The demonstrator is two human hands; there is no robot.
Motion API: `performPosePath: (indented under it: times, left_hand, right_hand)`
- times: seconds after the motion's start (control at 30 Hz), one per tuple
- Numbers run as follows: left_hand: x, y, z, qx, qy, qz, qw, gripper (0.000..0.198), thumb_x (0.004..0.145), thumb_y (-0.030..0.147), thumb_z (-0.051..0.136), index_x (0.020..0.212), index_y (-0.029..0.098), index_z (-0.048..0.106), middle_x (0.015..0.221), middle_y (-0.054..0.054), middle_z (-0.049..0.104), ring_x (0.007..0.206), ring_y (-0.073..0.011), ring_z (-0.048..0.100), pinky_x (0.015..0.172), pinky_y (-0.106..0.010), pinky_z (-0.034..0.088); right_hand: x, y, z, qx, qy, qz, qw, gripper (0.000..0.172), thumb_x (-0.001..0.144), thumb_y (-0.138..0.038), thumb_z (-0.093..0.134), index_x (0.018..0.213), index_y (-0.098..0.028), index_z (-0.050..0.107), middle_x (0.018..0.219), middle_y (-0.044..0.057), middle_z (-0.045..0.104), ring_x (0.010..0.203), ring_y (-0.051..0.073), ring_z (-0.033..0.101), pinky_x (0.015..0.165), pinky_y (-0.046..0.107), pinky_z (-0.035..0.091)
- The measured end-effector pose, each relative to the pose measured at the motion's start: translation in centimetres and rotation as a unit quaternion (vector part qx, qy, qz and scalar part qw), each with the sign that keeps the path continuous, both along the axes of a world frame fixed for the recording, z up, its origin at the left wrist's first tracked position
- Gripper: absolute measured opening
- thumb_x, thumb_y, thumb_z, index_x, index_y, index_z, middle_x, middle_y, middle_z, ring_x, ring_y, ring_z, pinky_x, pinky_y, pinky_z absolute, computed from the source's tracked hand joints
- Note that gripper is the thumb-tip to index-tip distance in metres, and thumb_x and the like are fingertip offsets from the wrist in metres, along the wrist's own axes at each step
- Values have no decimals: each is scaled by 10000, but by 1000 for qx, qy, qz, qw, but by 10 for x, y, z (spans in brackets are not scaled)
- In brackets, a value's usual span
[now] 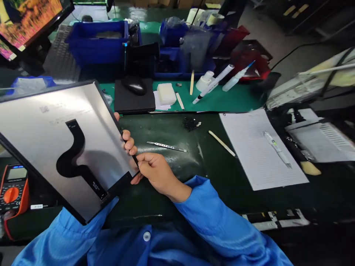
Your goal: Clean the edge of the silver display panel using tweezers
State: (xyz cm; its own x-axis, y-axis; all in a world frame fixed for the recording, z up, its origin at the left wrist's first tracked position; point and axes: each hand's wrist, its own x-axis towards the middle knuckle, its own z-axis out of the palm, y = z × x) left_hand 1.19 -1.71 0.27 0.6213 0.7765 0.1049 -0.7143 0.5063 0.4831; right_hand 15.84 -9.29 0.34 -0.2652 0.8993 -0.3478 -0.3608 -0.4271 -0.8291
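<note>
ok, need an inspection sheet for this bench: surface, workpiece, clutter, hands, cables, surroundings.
Surface: dark green worktop, with glossy reflections; small black patch near its back edge.
Workpiece: flat panel, metallic back showing, held tilted above the worktop.
Clutter: tweezers, pale stick, and lined paper with a pen on it.
Hands: left hand mostly hidden behind the panel, fingers curled round its edge; right hand pinching the same edge near a corner.
Cables: black flex ribbon on the panel; red lead beside the multimeter.
Surroundings: blue bin, mouse and lit monitor toward the back.
</note>
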Motion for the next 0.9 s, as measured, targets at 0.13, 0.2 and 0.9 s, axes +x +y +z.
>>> performPosePath:
  times: [0.13, 0.2, 0.9]
  left_hand:
    - [0, -1, 4, -24, -22, 20, 999, 422, 1027, 371, 303, 1304, 218, 582, 814, -34, 533, 732, -139, 552, 698, -282, 535]
    - [1, 5, -3, -1, -35, 13, 999, 418, 1037, 414, 307, 1238, 252, 635, 739, -20, 496, 645, -125, 513, 625, -260, 517]
    - [18, 8, -16, 190, -104, 24, 976, 444, 1035, 308, 351, 1411, 211, 566, 706, 10, 280, 620, -106, 379, 611, -194, 462]
  right_hand:
    - [3, 0, 1, 26, -19, 18, 999, 183, 783, -321, 597, 723, -157, 543, 575, -26, 605, 575, 134, 692, 547, 190, 541]
    - [4, 0, 0, 28, -7, 27, 999, 193, 791, -336, 590, 735, -158, 542, 578, -21, 610, 577, 137, 692, 552, 200, 547]
    - [1, 1, 3, 47, -57, -1, 997, 111, 698, -241, 493, 670, -160, 563, 572, -40, 601, 538, 119, 681, 488, 153, 491]
